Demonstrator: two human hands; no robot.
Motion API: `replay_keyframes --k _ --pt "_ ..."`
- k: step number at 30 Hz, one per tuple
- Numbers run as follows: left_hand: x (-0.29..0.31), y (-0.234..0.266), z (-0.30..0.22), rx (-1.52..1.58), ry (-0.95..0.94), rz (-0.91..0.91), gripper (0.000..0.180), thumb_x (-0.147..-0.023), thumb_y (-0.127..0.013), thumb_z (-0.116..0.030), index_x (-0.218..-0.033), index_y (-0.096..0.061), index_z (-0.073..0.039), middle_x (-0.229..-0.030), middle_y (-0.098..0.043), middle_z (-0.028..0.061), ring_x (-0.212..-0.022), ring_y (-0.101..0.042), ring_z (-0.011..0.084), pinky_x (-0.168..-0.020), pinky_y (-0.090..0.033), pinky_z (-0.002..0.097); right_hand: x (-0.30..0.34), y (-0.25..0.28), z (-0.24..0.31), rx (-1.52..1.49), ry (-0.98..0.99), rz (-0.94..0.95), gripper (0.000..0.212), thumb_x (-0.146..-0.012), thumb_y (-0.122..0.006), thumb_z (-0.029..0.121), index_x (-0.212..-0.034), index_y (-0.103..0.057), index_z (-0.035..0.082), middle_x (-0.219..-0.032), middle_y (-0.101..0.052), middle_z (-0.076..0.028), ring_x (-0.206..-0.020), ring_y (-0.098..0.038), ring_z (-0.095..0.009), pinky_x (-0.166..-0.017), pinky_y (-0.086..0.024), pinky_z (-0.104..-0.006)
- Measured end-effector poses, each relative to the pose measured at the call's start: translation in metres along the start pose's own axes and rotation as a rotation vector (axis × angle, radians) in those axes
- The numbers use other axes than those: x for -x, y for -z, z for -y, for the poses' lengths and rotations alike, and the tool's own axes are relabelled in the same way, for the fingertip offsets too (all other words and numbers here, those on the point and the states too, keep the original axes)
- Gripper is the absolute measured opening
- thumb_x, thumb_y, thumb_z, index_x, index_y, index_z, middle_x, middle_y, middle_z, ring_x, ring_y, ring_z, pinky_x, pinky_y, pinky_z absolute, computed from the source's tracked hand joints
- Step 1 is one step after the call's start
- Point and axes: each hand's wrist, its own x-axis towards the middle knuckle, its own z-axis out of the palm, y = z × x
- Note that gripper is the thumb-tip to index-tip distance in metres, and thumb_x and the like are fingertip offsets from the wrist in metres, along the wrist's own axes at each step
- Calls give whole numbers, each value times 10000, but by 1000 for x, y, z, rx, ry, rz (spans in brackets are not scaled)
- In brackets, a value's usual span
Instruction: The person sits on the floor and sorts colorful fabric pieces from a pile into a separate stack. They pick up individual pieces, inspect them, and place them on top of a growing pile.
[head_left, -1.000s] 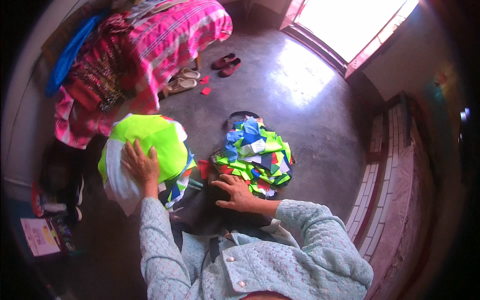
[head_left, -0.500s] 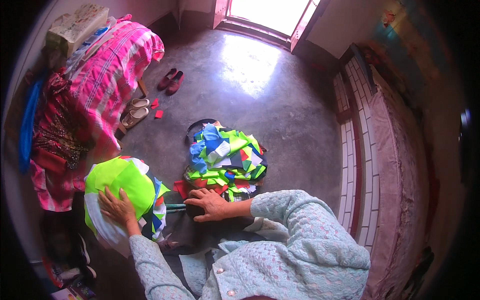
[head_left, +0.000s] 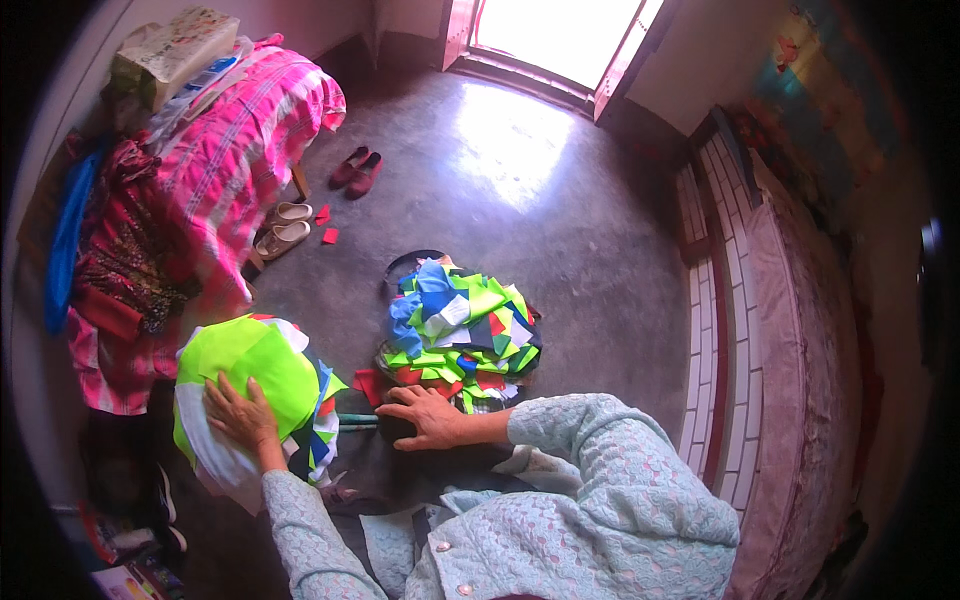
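My left hand [head_left: 243, 416] lies flat, fingers spread, on a rounded pile of cloth pieces [head_left: 240, 352]. Lime green and white pieces cover its top, and red, blue and white corners stick out along its right side. My right hand [head_left: 430, 416] has its fingers apart and rests over something dark, just in front of a second heap of cloth scraps [head_left: 460, 320]. That heap is lime, blue, white and red; a dark rim or strap shows behind it. A greenish bar [head_left: 357, 421] runs between the pile and my right hand. Neither hand grips anything visible.
On the left a pink checked cloth [head_left: 235, 140] covers furniture with a box [head_left: 190, 50] on top. Dark red shoes [head_left: 357, 172], pale shoes [head_left: 283, 240] and red scraps [head_left: 330, 236] lie on the floor. A bright doorway [head_left: 560, 40] is at the back; a white-tiled base [head_left: 728, 380] runs along the right.
The whole view has shifted slightly, so most things sit a little farther right and lower. Both hands keep nearly the same places on the pile and by the heap.
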Motion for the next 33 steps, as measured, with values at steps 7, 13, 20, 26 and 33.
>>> replay_keyframes --k 7,13,20,26,33 --pt "-2 13 -2 57 -8 17 592 -870 -569 -438 -1352 -447 -117 -1433 -392 157 -1339 -357 343 -1051 -296 565 -2 -5 -4 24 25 -36 671 -750 -679 453 -1344 -474 219 -1369 -394 -163 -1227 -404 -381 -954 -373 -513" --pt "-1 11 -2 80 4 12 622 -853 -566 -457 -1357 -445 -112 -1444 -374 171 -1357 -333 347 -1071 -263 576 -3 -7 -2 21 37 -59 662 -737 -693 455 -1329 -488 242 -1357 -410 -134 -1226 -410 -367 -943 -393 -508" --pt "1 10 0 94 -5 -9 620 -849 -553 -473 -1345 -449 -117 -1437 -380 188 -1342 -349 364 -1072 -256 578 -2 -2 1 4 5 0 666 -756 -694 445 -1344 -477 221 -1389 -389 -180 -1260 -386 -389 -1007 -356 -504" --pt "0 14 -5 143 16 -9 638 -847 -551 -481 -1350 -440 -105 -1437 -377 196 -1345 -339 376 -1079 -233 590 -2 -8 -6 29 29 -31 676 -744 -694 480 -1340 -484 240 -1390 -396 -166 -1255 -397 -377 -994 -380 -507" --pt "2 10 -3 152 23 -48 618 -835 -564 -465 -1329 -458 -110 -1421 -395 170 -1337 -339 362 -1069 -230 597 -4 -7 -3 9 -1 -19 662 -739 -705 461 -1331 -497 251 -1395 -394 -169 -1252 -402 -383 -1025 -360 -498"
